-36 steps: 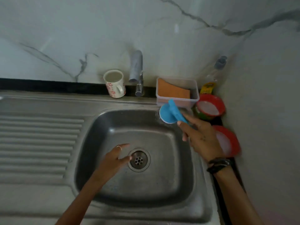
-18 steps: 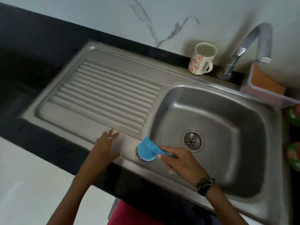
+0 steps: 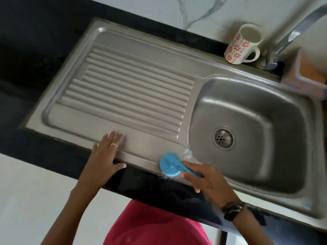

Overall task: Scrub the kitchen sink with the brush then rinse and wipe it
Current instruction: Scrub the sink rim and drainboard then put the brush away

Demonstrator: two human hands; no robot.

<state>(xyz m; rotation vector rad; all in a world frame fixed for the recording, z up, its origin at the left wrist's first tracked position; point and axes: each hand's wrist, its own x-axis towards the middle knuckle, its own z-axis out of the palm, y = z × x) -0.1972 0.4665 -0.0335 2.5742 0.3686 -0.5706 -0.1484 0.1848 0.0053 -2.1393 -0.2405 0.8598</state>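
Note:
A steel sink (image 3: 251, 106) with a round drain (image 3: 224, 138) lies to the right of its ribbed draining board (image 3: 131, 92). My right hand (image 3: 207, 181) grips the handle of a round blue brush (image 3: 169, 165). The brush head presses bristles-down on the sink's front rim, at the bowl's near left corner, with a little foam beside it. My left hand (image 3: 104, 160) rests flat with fingers spread on the front edge of the draining board, its thumb over the black counter edge.
A white mug with red flowers (image 3: 242, 44) stands behind the sink by the steel tap (image 3: 290, 36). A clear tub holding an orange sponge (image 3: 311, 71) sits at the far right. Black counter (image 3: 35, 55) surrounds the sink; marble wall behind.
My right hand carried the brush from the sink's back right corner to the front rim. My left hand left the bowl and settled on the draining board's front edge. The view swung left.

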